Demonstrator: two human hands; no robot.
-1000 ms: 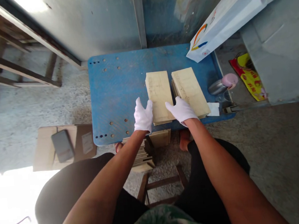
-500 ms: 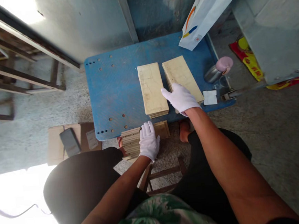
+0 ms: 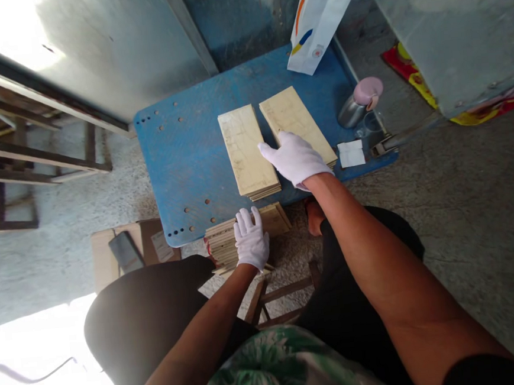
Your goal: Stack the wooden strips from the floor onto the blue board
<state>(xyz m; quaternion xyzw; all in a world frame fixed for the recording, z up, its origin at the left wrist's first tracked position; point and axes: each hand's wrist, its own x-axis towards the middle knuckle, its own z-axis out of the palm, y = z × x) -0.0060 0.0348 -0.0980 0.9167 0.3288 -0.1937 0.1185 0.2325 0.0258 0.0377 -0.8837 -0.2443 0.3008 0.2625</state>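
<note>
Two stacks of thin, pale wooden boards lie side by side on a blue table (image 3: 183, 162): a left stack (image 3: 248, 151) and a right stack (image 3: 297, 113). My white-gloved right hand (image 3: 297, 158) rests over the near left part of the right stack, thumb stretched toward the left stack; the fingertips are partly hidden. Below the table's near edge, a pile of boards (image 3: 222, 245) stands on edge, with more boards (image 3: 277, 219) lying beside it. Against that pile lies my white-gloved left hand (image 3: 251, 240), fingers spread and gripping nothing.
A steel flask with a pink lid (image 3: 359, 102), a folded white paper (image 3: 350, 153) and a white bag (image 3: 315, 28) occupy the table's right side. A phone (image 3: 126, 251) lies on a cardboard box (image 3: 104, 252) at left. A wooden stool (image 3: 286, 290) stands between my legs.
The view has shifted and turned a little. My left hand's fingers are spread wider against the pile. My right hand stays at the right stack, its thumb now overlapping the left stack's edge.
</note>
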